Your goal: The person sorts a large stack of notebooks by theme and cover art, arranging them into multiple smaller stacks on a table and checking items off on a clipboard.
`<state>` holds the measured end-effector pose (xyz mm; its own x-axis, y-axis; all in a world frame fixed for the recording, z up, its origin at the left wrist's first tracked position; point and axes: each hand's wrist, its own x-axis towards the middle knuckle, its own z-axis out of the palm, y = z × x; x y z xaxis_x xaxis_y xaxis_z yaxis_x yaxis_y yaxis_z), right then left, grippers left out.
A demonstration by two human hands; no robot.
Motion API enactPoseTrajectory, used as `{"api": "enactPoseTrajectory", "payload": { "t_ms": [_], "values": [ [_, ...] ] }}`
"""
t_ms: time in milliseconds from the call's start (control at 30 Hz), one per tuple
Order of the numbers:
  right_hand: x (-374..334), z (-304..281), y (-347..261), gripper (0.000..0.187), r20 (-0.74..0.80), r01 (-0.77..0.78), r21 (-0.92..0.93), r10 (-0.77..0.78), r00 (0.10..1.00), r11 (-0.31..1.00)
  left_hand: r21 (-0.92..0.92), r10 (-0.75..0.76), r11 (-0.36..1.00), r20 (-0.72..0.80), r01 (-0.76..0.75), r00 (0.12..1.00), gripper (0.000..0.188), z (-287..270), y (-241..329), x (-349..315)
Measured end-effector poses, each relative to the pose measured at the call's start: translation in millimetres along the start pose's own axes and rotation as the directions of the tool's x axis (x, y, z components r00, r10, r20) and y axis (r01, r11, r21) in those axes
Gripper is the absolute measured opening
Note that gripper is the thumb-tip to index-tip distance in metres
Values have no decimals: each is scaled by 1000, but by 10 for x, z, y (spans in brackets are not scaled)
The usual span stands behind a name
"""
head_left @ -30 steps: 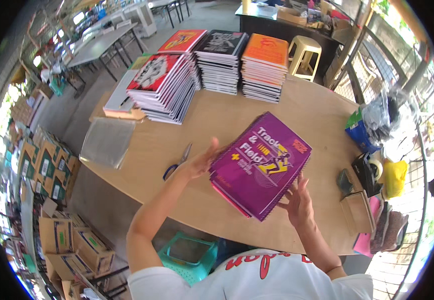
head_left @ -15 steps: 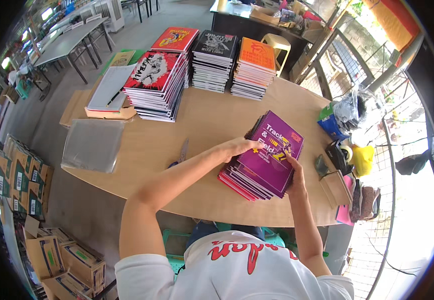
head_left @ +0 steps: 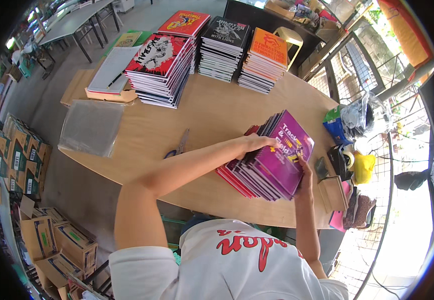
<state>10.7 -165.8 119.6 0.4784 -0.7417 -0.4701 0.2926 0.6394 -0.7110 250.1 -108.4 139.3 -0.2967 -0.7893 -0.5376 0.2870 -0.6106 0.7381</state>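
A stack of spiral-bound notebooks with purple covers [head_left: 275,166] leans in my hands over the near right part of the table. Its edges are fanned out toward the left. Red-covered notebooks [head_left: 231,181] show beneath it. My left hand [head_left: 255,144] lies across the upper left side of the stack, fingers bent over the edge of the top notebooks. On the right side, my right hand [head_left: 304,179] grips the purple notebooks with the thumb on the top cover. The fingers underneath are hidden. Left of the stack, scissors [head_left: 181,143] rest on the table, partly behind my left forearm.
Tall stacks of notebooks with red [head_left: 159,55], black [head_left: 225,32] and orange [head_left: 268,47] covers stand along the far side. Clear plastic sleeves [head_left: 91,127] lie at the left edge. A tape dispenser [head_left: 341,162] and a yellow bag [head_left: 364,168] sit at the right.
The purple notebooks have tilted and shifted right, and their left edges have spread apart. Both hands moved right with them. The whole view has shifted slightly.
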Motion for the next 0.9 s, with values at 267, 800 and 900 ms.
{"api": "enactPoseTrajectory", "payload": {
  "t_ms": [267,800,900],
  "values": [
    [-157,156,203,34,-2,13,43,-13,1000,999,61,165,984,77,-170,983,79,-50,-61,-254],
    [-416,-549,-384,59,61,215,30,-217,974,976,360,340,897,-185,-259,922,135,713,-206,364],
    [-20,-628,-1151,56,123,222,20,-223,967,975,294,415,887,-165,-357,895,127,875,220,907]
  ]
}}
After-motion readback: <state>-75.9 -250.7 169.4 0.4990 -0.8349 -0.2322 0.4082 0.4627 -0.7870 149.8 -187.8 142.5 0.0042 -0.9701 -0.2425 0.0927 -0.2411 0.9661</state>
